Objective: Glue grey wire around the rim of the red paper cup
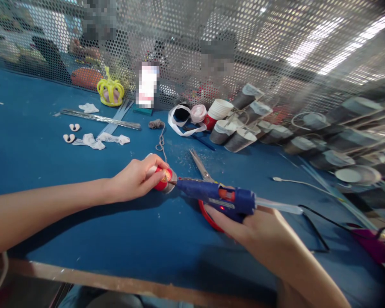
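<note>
My left hand (135, 178) is closed around a small red-and-white cup (163, 179) lying on its side on the blue table (83, 231). My right hand (256, 231) grips a blue hot-glue gun (218, 197). The gun's nozzle touches the cup's rim. A clear glue stick (280, 207) sticks out of the gun's back. Red-handled scissors (202, 171) lie under the gun.
A grey cord (160, 137) trails behind the cup. Stacked paper cups (237, 128) lie at the back right, with ribbon rolls (192, 114), a yellow crown (110, 90), metal rods (99, 118) and white scraps (96, 139). A perforated screen (192, 38) closes the far side. A white cable (295, 182) runs right.
</note>
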Motion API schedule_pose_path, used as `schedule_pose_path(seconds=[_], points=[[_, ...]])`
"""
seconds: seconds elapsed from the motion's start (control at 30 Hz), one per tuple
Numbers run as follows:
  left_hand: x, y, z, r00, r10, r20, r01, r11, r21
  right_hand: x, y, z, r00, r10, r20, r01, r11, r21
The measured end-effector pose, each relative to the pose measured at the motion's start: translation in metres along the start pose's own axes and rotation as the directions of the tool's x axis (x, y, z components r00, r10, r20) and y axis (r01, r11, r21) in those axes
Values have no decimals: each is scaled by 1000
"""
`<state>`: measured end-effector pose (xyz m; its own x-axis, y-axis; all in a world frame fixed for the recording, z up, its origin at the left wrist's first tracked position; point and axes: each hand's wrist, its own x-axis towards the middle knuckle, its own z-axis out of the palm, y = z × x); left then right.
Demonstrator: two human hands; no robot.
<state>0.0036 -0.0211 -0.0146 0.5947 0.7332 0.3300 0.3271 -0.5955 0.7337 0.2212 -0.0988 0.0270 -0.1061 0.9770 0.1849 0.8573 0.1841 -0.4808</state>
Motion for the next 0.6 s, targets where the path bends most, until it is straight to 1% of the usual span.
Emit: schedule_pose_path(seconds=[0.07,0.23,0.33,0.4,0.5,0.53,0.6], points=[[0,0,0,1000,-8,5,8,1000,-7,0,1,0,1000,-2,0,2,1000,-10],[0,1,1,1000,2,-29,-1,999,44,2,-4,-4,1000,14,-22,-15,999,-35],[-1,0,1,1000,12,-7,-12,1000,22,3,-8,-7,999,13,30,-12,998,-58],[-1,0,0,1000,6,-2,-6,1000,17,3,-8,-7,1000,-3,31,5,998,-57],[-1,0,0,1000,6,-14,-6,1000,30,2,-5,-5,999,-28,-36,27,999,-31],[-2,0,0,1000,9,-14,-9,1000,28,2,-3,-5,999,-33,-40,32,999,-29],[-1,-1,1,1000,8,-1,-7,1000,11,1,-1,-7,998,-63,5,63,997,-53]])
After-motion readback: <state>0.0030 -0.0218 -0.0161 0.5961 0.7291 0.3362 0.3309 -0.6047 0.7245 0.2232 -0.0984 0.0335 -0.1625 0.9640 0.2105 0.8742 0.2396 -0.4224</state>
